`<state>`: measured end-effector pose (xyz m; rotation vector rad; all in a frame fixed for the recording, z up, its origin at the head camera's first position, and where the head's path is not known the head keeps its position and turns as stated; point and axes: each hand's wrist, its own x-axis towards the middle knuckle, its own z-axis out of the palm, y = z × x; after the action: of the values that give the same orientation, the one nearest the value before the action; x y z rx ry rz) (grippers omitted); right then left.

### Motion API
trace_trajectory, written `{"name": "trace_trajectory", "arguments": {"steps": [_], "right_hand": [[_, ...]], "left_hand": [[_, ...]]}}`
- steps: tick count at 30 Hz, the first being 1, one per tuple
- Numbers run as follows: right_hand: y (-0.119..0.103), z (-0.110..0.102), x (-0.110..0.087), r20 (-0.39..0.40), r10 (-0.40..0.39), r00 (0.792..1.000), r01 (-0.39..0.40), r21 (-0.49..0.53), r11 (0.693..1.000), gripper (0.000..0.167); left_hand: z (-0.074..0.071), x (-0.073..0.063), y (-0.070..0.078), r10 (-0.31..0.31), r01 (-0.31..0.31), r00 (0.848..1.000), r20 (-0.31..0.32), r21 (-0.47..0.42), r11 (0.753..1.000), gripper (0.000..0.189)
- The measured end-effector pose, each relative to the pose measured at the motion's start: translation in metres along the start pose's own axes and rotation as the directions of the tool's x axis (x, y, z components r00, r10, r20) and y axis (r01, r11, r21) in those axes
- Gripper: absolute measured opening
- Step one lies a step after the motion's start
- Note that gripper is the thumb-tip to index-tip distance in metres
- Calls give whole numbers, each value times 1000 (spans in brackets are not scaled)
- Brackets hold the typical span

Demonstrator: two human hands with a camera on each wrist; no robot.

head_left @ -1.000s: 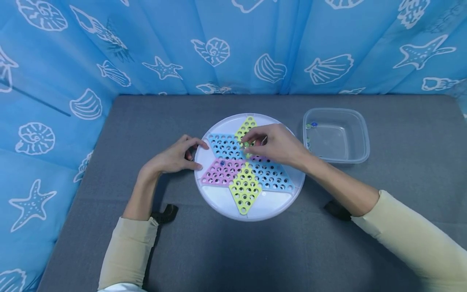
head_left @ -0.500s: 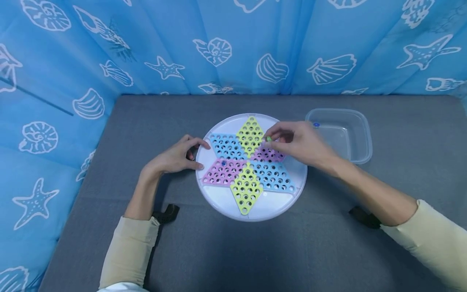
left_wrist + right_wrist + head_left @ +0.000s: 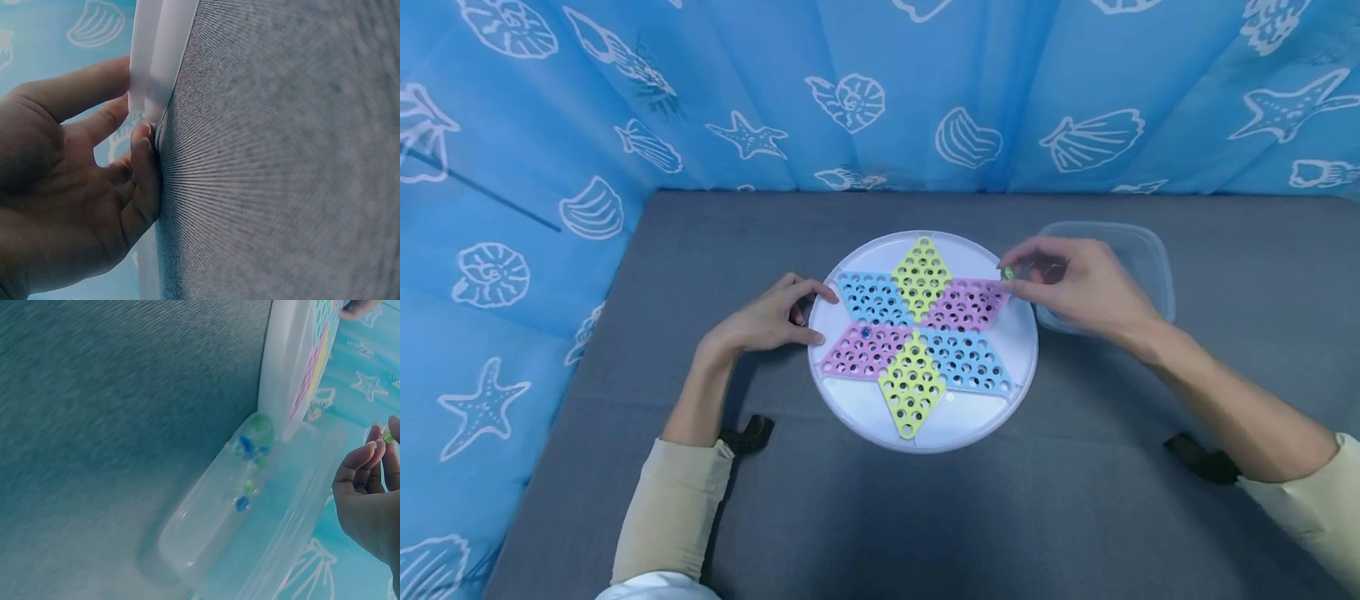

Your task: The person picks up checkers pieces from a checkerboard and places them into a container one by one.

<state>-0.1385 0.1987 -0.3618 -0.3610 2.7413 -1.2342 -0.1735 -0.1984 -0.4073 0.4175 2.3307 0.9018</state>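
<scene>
A round white Chinese checkers board [image 3: 1024, 367] with pink, blue and yellow star points lies on the table. My left hand [image 3: 767, 315] grips its left rim, with thumb and forefinger over the edge and other fingers curled against its side in the left wrist view. My right hand [image 3: 1086, 283] pinches a green marble [image 3: 1007, 273] between thumb and fingertips. It hovers over the board's right edge, overlapping the clear plastic tub [image 3: 1153, 250] in the head view. One dark blue marble [image 3: 866, 332] sits in a hole of the left pink section.
Several blue and green marbles [image 3: 242, 504] lie inside the tub, seen through its wall in the right wrist view. Dark straps [image 3: 752, 435] hang at both forearms. A blue shell-print curtain [image 3: 910, 100] runs behind the grey-covered table [image 3: 880, 517].
My right hand has moved right with the green marble, from above the far yellow section to the board's right edge beside the tub. The left hand has stayed on the rim.
</scene>
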Motion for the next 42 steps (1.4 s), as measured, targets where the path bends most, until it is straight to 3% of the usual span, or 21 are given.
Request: {"name": "trace_trajectory", "arguments": {"steps": [9, 17, 24, 42], "right_hand": [[25, -16, 0, -69, 2, 998, 0, 18, 1000, 21], [55, -29, 3, -99, 145, 985, -144, 15, 989, 32], [59, -29, 5, -123, 213, 969, -221, -58, 974, 38], [66, -19, 18, -12, 343, 939, -342, -128, 931, 35]], "left_hand": [[-1, 1, 2, -10, 10, 1000, -2, -4, 1000, 52], [2, 1, 0, -8, 8, 1000, -3, -7, 1000, 51], [1, 1, 1, 0, 0, 1000, -8, -18, 1000, 51], [0, 1, 1, 5, -5, 1000, -4, -14, 1000, 52]]}}
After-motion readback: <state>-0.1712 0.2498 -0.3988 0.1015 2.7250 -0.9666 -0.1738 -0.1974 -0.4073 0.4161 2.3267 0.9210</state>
